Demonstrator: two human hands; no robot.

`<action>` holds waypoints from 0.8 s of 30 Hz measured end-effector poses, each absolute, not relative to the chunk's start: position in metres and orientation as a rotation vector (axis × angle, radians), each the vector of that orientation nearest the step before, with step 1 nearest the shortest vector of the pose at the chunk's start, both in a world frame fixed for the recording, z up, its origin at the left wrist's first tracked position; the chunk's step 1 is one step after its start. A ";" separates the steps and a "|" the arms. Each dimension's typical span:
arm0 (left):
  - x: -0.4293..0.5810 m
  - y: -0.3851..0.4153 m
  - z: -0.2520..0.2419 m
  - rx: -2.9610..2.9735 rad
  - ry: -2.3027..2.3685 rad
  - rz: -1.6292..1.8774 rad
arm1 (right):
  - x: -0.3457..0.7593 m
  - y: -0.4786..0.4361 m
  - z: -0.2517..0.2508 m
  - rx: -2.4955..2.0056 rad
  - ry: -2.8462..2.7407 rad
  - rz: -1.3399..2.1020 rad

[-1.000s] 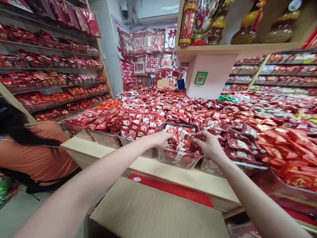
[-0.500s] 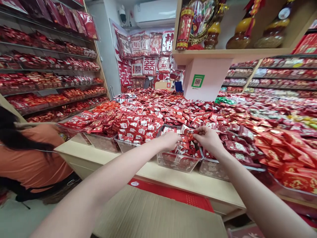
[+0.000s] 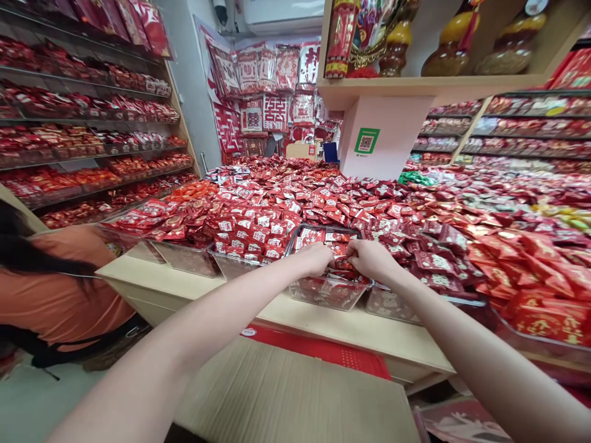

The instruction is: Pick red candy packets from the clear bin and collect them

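Note:
Both my hands reach into a clear plastic bin (image 3: 323, 294) at the front edge of a wide counter, filled with small red and white packets (image 3: 323, 236). My left hand (image 3: 315, 259) is curled, fingers down among the packets. My right hand (image 3: 372, 259) is closed beside it, fingers pinched on a red packet (image 3: 344, 264) in the bin. The two hands nearly touch over the bin's middle.
More clear bins (image 3: 233, 266) of red packets line the pale counter edge (image 3: 351, 329). A cardboard box flap (image 3: 295, 400) lies just below me. A person in an orange top (image 3: 55, 289) bends at the left. Wall shelves (image 3: 92, 141) hold red goods.
My hands have lowered from holding a packet above the bin to pressing down among the packets. The view has shifted slightly downward and left.

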State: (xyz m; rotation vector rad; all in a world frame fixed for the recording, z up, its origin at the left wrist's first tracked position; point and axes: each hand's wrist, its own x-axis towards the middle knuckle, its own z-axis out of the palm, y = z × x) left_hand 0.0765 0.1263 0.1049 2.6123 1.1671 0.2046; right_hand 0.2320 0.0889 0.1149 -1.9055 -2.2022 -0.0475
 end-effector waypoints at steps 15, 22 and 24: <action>0.068 0.129 0.110 2.858 0.976 0.117 | 0.218 0.098 0.109 -2.096 -2.493 -0.101; 0.061 0.126 0.113 2.896 1.041 0.229 | 0.220 0.095 0.109 -1.999 -2.579 -0.136; 0.061 0.128 0.111 2.872 1.060 0.199 | 0.219 0.097 0.108 -2.012 -2.581 -0.145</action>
